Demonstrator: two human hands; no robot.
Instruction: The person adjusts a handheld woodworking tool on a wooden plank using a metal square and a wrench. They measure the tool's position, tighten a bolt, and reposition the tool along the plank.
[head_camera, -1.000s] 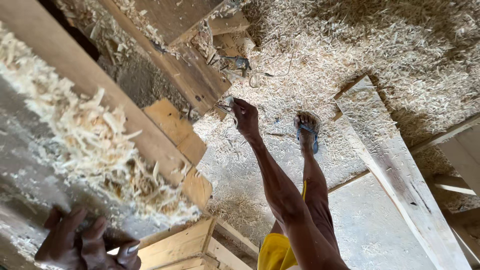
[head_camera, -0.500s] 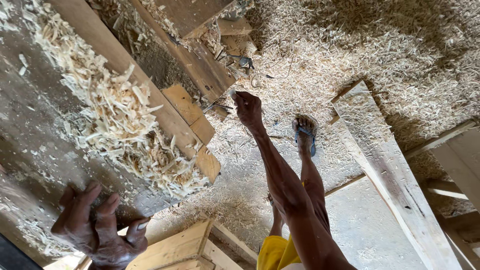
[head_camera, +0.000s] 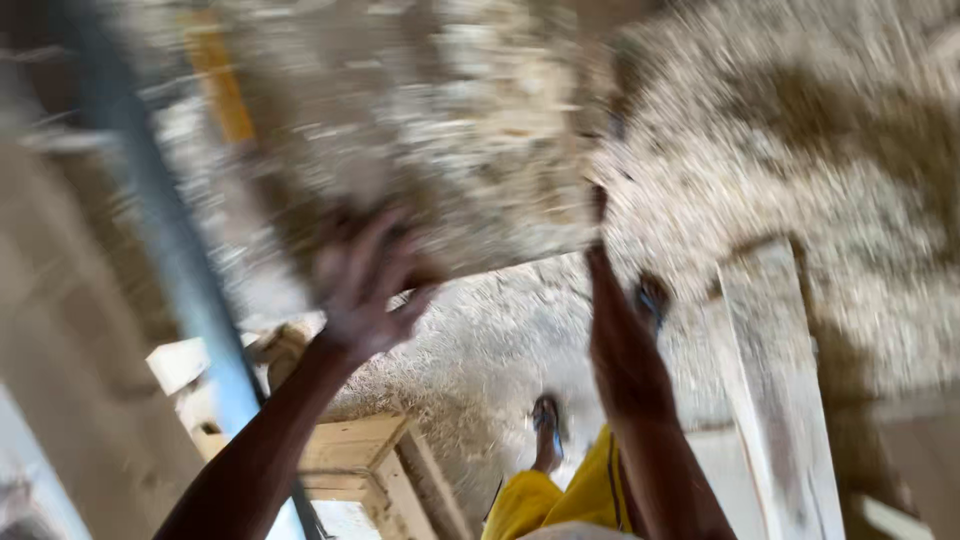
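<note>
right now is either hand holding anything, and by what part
Too blurred to tell. The left hand is raised with fingers spread against the shaving-covered work surface, no grasp visible. The right hand is not clearly in view.

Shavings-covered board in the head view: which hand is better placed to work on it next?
Probably left. The left hand is raised with fingers spread, right at the lower edge of the shavings-covered board. The picture is badly blurred, and no right hand can be made out.

A broad board (head_camera: 440, 130), blurred by motion and heaped with pale wood shavings (head_camera: 480, 90), tilts above both hands: its lower edge meets the left hand (head_camera: 365, 280), its right corner touching the right hand (head_camera: 615, 340).
</note>
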